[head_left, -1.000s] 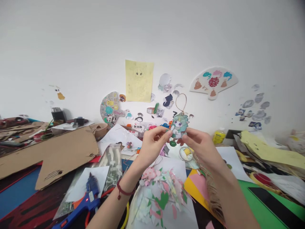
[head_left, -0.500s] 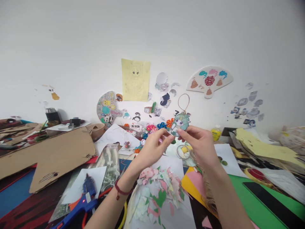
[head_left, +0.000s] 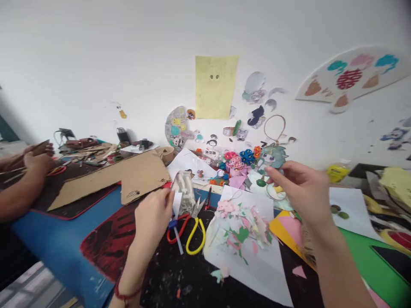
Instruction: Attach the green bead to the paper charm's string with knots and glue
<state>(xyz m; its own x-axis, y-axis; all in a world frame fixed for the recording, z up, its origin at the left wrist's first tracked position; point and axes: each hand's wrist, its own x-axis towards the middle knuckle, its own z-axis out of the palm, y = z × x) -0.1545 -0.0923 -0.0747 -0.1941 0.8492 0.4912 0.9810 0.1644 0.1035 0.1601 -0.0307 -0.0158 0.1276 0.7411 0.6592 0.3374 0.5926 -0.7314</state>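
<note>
My right hand (head_left: 303, 188) grips the lower edge of a flat charm of a green-haired cartoon figure (head_left: 272, 157), with a cord loop (head_left: 275, 128) rising from its top. My left hand (head_left: 152, 224) is low over the table, its fingers curled around a small blue-and-white item (head_left: 175, 233), partly hidden. Beside that hand lie scissors with red and yellow handles (head_left: 195, 240). A clear plastic bag of white pieces (head_left: 183, 192) sits just above it. A heap of paper scraps (head_left: 240, 233) covers a white sheet between my hands.
A co-worker's hands (head_left: 37, 160) hold something thin at the far left. A cardboard sheet (head_left: 128, 177) lies left of centre. Paper flowers (head_left: 237, 162) crowd the back, beneath a wall of paper cut-outs. A green mat (head_left: 375, 261) fills the lower right.
My left hand has let go of the charm and dropped down left beside the scissors. My right hand keeps the charm. The view has swung, showing more table at the left.
</note>
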